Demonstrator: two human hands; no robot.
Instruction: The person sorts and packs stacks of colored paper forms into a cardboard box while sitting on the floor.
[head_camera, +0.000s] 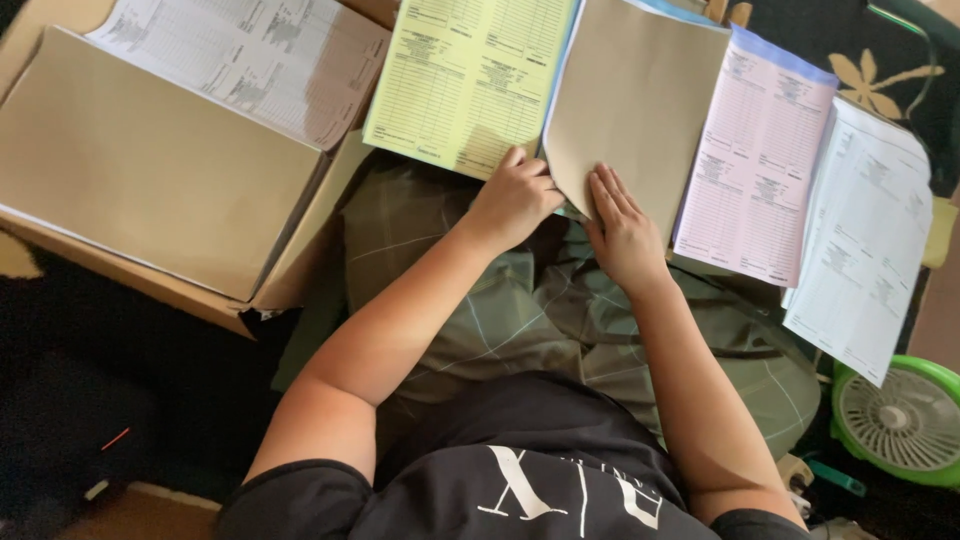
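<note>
Two hands at the stack's near edge: left hand (515, 195) curled, pinching the yellow form (465, 80) corner to lift it, right hand (622, 225) spread flat on the brown sheet (630, 110), steadying it beside the pink form (760, 160).

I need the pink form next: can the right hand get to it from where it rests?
Probably yes. The right hand lies flat on the brown sheet, and the pink form lies uncovered just beside it, nothing between.
</note>
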